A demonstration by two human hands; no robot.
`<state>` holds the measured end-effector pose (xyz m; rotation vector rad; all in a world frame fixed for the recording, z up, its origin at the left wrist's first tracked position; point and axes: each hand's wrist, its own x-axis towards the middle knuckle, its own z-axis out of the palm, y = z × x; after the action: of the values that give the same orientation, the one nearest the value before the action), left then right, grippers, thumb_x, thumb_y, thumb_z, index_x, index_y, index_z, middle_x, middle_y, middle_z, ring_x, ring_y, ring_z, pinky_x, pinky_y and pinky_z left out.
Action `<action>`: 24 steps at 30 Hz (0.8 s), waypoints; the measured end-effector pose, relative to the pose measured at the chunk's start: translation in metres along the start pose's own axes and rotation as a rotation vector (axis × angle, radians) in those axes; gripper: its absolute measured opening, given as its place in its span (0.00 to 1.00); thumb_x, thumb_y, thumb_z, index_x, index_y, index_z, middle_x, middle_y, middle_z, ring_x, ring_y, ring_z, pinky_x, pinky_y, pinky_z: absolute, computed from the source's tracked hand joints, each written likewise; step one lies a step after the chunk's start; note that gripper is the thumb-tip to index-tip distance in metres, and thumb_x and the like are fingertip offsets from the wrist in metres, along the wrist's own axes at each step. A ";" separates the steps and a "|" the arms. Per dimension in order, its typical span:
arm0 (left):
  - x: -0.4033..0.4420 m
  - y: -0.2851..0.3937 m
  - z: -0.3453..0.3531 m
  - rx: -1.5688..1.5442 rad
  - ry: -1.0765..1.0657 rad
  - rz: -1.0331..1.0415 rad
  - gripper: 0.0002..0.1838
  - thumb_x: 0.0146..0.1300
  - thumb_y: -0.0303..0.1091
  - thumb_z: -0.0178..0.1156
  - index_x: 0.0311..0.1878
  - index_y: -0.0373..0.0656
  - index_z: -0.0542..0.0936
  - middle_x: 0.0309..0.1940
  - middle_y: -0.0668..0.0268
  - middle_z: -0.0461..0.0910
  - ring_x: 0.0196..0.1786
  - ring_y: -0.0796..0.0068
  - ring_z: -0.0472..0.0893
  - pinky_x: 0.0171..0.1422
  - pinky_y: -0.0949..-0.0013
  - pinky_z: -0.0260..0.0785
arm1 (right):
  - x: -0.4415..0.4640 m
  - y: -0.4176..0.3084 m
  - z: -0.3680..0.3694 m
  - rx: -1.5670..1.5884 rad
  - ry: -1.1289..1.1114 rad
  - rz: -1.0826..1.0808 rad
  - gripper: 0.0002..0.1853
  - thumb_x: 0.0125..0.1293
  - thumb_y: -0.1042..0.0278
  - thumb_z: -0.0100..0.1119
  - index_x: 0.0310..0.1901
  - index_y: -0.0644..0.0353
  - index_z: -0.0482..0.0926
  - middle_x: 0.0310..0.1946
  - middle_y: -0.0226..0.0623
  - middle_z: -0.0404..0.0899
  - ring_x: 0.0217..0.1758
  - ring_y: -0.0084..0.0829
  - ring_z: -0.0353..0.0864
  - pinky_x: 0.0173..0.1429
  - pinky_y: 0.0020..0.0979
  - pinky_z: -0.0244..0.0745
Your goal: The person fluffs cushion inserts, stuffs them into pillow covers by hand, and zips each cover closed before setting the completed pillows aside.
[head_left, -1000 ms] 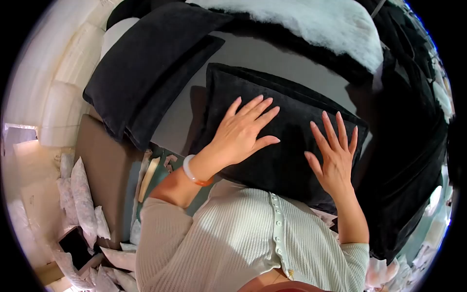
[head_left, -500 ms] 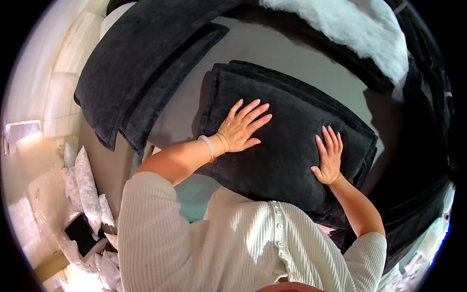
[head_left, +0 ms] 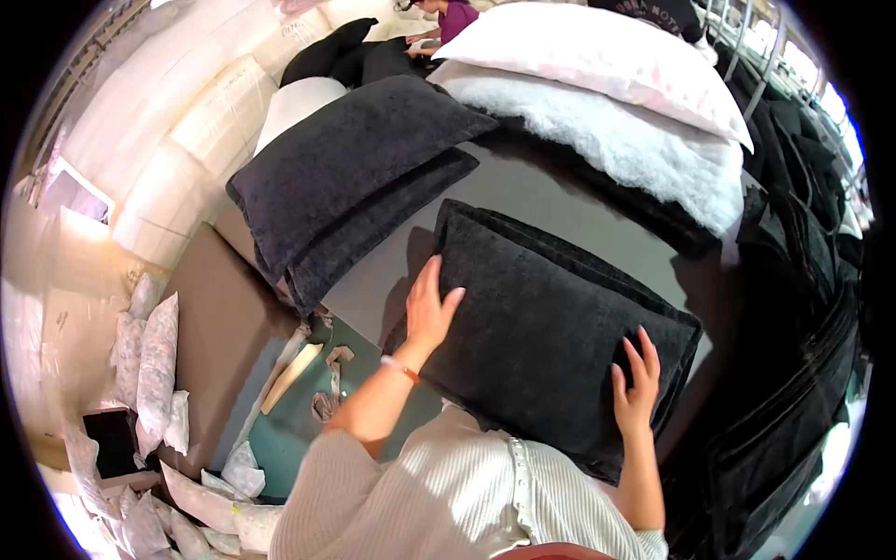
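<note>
A dark grey plush cushion (head_left: 541,327) lies flat on the grey tabletop in front of me, its layered far edge showing a second layer beneath. My left hand (head_left: 432,313) rests at the cushion's left edge, fingers stretched out and thumb apart on the top face. On the right part of the same cushion, my right hand (head_left: 638,385) touches the surface near the edge with its fingers spread. Neither hand is closed around the fabric. Two more dark cushions (head_left: 341,168) are stacked at the upper left of the table.
Fluffy white filling (head_left: 597,131) lies at the far side beneath a white pillow (head_left: 597,61). Black fabric (head_left: 784,373) is heaped along the right. Wrapped packages (head_left: 187,177) and small filled bags (head_left: 157,364) line the left. A person in a maroon top (head_left: 455,21) works at the back.
My left hand has slid from the cushion's top to its left edge. My right hand has shifted slightly, staying near the right side. The view has tilted up, showing more of the background.
</note>
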<state>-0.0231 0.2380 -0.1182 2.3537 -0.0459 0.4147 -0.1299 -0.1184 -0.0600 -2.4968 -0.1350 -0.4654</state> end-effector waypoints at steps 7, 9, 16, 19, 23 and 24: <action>-0.006 -0.018 -0.009 0.083 -0.149 -0.306 0.41 0.70 0.63 0.47 0.68 0.32 0.66 0.64 0.42 0.69 0.67 0.44 0.69 0.70 0.53 0.61 | -0.059 -0.048 -0.021 0.974 -0.192 0.245 0.14 0.68 0.67 0.52 0.45 0.69 0.82 0.46 0.44 0.80 0.46 0.32 0.82 0.53 0.31 0.76; 0.000 -0.014 -0.011 0.097 -0.179 -0.324 0.42 0.69 0.65 0.46 0.66 0.32 0.66 0.63 0.42 0.69 0.67 0.43 0.68 0.70 0.52 0.61 | -0.063 -0.056 -0.001 0.967 -0.490 0.310 0.13 0.70 0.70 0.52 0.46 0.69 0.82 0.45 0.42 0.82 0.44 0.30 0.83 0.51 0.31 0.77; 0.033 -0.004 -0.058 0.144 -0.437 -0.163 0.36 0.68 0.60 0.52 0.63 0.35 0.71 0.62 0.47 0.73 0.66 0.49 0.72 0.69 0.54 0.65 | -0.067 -0.100 0.023 1.053 -0.273 0.587 0.15 0.74 0.68 0.50 0.51 0.70 0.81 0.46 0.44 0.84 0.41 0.31 0.85 0.50 0.31 0.80; 0.082 0.009 -0.149 0.072 -0.162 0.172 0.24 0.64 0.46 0.63 0.55 0.37 0.79 0.57 0.50 0.79 0.61 0.51 0.77 0.66 0.56 0.69 | -0.074 -0.134 0.049 1.148 -0.308 0.713 0.15 0.74 0.69 0.49 0.51 0.72 0.80 0.46 0.46 0.84 0.43 0.32 0.85 0.52 0.32 0.80; 0.180 -0.033 -0.286 0.186 0.322 0.269 0.17 0.65 0.40 0.62 0.52 0.39 0.81 0.55 0.52 0.80 0.61 0.55 0.77 0.67 0.60 0.67 | -0.063 -0.184 0.103 1.211 -0.269 0.789 0.15 0.74 0.69 0.52 0.54 0.71 0.79 0.49 0.44 0.83 0.49 0.29 0.82 0.57 0.29 0.76; 0.205 -0.058 -0.310 0.229 0.416 0.207 0.20 0.68 0.45 0.58 0.53 0.40 0.81 0.55 0.52 0.80 0.62 0.54 0.77 0.66 0.59 0.66 | -0.060 -0.196 0.117 1.201 -0.289 0.800 0.16 0.74 0.68 0.52 0.54 0.71 0.79 0.49 0.44 0.83 0.49 0.29 0.82 0.57 0.29 0.76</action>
<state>0.0927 0.5080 0.1166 2.4441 -0.0467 1.0521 -0.1896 0.1097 -0.0663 -1.2390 0.3661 0.2785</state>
